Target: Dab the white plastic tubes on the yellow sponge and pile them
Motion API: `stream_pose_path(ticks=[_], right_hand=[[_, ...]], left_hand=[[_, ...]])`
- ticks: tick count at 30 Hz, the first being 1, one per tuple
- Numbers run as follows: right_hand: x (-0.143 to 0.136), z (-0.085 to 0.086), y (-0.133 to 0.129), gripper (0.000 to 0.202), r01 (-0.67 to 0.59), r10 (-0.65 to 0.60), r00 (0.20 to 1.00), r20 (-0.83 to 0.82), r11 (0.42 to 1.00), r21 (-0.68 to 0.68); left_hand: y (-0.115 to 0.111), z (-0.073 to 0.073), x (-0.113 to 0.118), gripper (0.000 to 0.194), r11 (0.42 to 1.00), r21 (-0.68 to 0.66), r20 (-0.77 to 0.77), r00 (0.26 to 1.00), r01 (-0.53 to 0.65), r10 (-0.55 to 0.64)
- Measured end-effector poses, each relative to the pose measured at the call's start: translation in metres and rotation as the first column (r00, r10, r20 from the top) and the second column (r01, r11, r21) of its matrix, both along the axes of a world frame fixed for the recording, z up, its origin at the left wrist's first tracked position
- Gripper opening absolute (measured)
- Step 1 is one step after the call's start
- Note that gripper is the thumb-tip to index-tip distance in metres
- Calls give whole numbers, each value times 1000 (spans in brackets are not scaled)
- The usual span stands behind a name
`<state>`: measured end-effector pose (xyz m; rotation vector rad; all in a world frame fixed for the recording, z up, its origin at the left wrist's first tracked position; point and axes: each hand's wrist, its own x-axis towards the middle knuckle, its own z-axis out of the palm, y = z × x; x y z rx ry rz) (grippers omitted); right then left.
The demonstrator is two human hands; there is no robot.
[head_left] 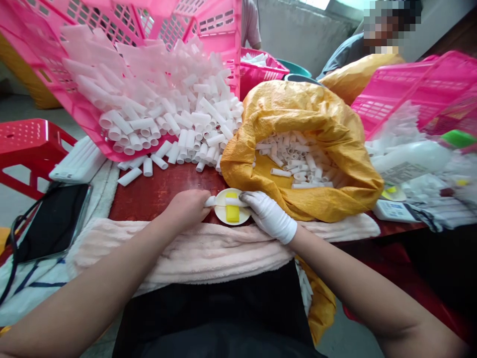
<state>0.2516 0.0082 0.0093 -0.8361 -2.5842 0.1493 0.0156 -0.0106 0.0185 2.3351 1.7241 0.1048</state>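
Observation:
Just in front of me lies a round cream dish (222, 217) with a yellow strip (233, 215) across it. My left hand (188, 208), bare, is closed at the dish's left side, pinching the end of a short white tube (210, 201). My right hand (267, 215) wears a white glove with dark-stained fingertips. Its fingers pinch a white tube (236, 202) lying over the yellow strip. Whether both hands hold one piece or two, I cannot tell. Behind the dish, many loose white tubes (182, 144) spill from a tipped pink basket (238, 44).
A yellow woven sack (305, 204) with white tubes inside stands right of centre. A pink towel (179, 253) lines the table's front edge. At left are a phone-like black device (55, 221) and a red stool (26, 134). Another person (346, 52) is at the back right.

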Motion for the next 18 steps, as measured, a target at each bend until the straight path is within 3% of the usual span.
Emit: stream_pose_path(ticks=[2,5,7,9,11,15,18], right_hand=[[1,0,-2,25,-40,38,996,76,999,24],[3,2,-5,27,-191,192,976,103,981,-20],[3,0,-7,28,-153,153,988,-4,986,-61],[3,-2,-8,29,-43,37,996,-80,997,-70],[2,-3,-10,24,-19,19,1000,-21,1000,-24],[0,6,-15,20,-274,260,957,131,956,107],[-9,14,-19,24,-330,335,941,-50,940,85]], left_hand=[[0,0,0,26,1000,2,-3,1000,-15,15],[0,0,0,26,1000,-10,-3,1000,-14,14],[1,0,0,26,1000,-14,-5,1000,-9,9],[1,-1,-1,27,1000,-9,-13,1000,-8,8],[2,-1,-1,28,1000,-7,-22,1000,-7,7],[3,-1,-1,30,999,-23,-38,999,-22,21],[2,3,1,26,1000,-6,-35,999,-24,23]])
